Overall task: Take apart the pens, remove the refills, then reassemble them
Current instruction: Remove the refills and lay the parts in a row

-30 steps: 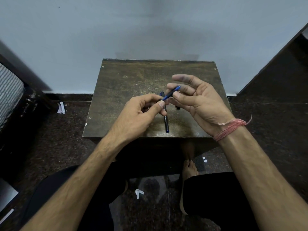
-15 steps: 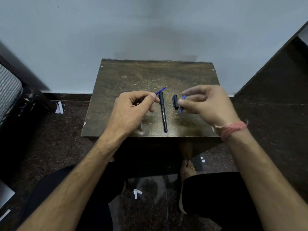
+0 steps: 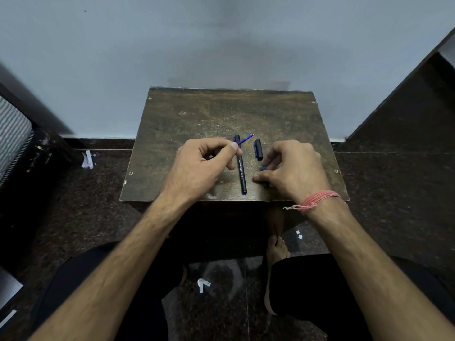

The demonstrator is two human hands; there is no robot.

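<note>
On the small dark table point(image 3: 197, 114) a whole dark pen point(image 3: 240, 166) lies lengthwise between my hands. My left hand point(image 3: 199, 168) pinches a thin blue refill point(image 3: 246, 139), whose tip points up and to the right across the pen's far end. My right hand point(image 3: 293, 168) rests low on the table, fingers closed on a blue pen piece point(image 3: 264, 175) that is mostly hidden under them. A dark pen cap point(image 3: 258, 149) lies just beyond my right fingers.
The table stands against a pale wall, its near edge just above my knees. White paper scraps point(image 3: 87, 159) lie on the dark floor at left, and another paper scrap point(image 3: 203, 284) lies between my legs. A striped object point(image 3: 12, 134) is at far left.
The pen has come apart: my left hand kept the refill and drew left. My right hand swung down to the table surface with the blue piece.
</note>
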